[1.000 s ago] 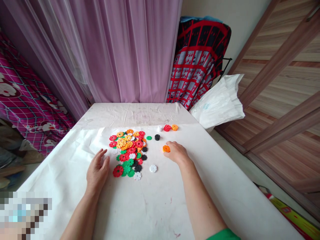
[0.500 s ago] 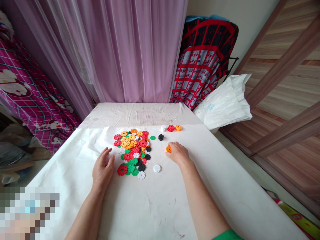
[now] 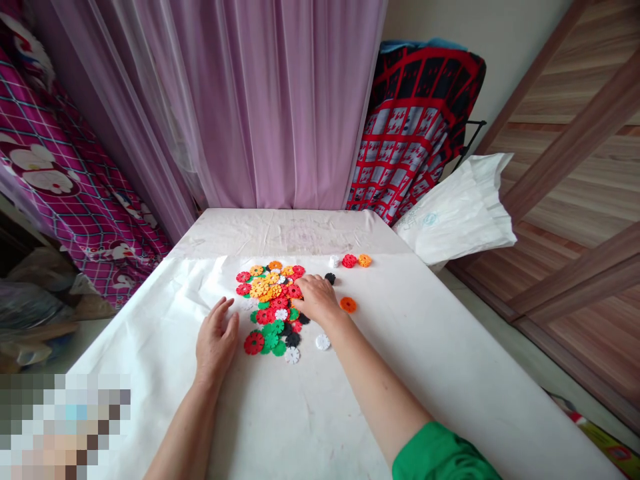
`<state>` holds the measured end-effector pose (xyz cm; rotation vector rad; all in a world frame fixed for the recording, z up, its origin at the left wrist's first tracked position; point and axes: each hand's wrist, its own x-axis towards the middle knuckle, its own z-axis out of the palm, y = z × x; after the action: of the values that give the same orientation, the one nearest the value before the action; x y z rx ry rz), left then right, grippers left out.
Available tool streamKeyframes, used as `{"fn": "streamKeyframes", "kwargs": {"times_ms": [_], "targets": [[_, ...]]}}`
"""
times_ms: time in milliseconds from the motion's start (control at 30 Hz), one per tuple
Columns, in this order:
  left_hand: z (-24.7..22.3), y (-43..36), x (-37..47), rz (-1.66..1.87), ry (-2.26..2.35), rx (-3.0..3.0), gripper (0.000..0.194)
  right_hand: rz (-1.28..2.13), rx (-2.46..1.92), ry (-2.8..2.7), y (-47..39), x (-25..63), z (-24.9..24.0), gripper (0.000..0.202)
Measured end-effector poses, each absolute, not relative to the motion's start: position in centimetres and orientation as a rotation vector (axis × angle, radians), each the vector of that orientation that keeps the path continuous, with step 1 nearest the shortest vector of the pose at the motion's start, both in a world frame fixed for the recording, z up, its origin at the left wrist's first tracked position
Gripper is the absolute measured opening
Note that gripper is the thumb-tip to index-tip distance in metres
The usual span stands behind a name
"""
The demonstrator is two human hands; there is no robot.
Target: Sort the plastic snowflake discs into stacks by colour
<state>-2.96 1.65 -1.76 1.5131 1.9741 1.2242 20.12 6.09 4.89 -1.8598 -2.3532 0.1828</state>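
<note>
A loose pile of notched plastic discs [image 3: 270,291] in red, yellow, green, black and white lies mid-table. My right hand [image 3: 320,297] reaches over the pile's right edge, thumb and fingers apart beside a red disc [image 3: 295,291]; part of the fingertips is hidden. To the pile's left, my left hand [image 3: 216,337] rests with its fingers loosely apart and holds nothing. An orange disc [image 3: 349,305] lies on the cloth right of my right hand. Below that hand is a white disc [image 3: 323,342], and a black stack [image 3: 330,278] shows just beyond it.
Small stacks of white [image 3: 334,261], red [image 3: 349,261] and yellow-orange discs [image 3: 365,261] stand in a row farther back. A white cloth [image 3: 310,413] covers the table. A white bag [image 3: 460,210] leans at its far right corner, and purple curtains [image 3: 280,107] hang behind.
My right hand has let go of the orange disc, leaving it on the cloth, and moved left to the pile. My left hand keeps its place by the pile. The view has shifted slightly.
</note>
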Motion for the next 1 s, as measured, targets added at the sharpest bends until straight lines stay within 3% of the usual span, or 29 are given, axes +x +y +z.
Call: {"fn": "streamKeyframes", "kwargs": {"times_ms": [267,700,1000], "targets": [[-2.4,1.8,-3.0,1.236,1.959,1.527,0.041,0.144,-1.893,-2.411,7.3,18.7,4.6,0.027],[-2.0,1.8,-2.9,1.244,1.966,1.567,0.039,0.144,-2.064,-2.361,2.6,24.3,4.2,0.018],[-2.6,1.9,-3.1,1.277,1.951,1.602,0.037,0.205,-2.098,-2.261,4.0,22.6,5.4,0.022]]}}
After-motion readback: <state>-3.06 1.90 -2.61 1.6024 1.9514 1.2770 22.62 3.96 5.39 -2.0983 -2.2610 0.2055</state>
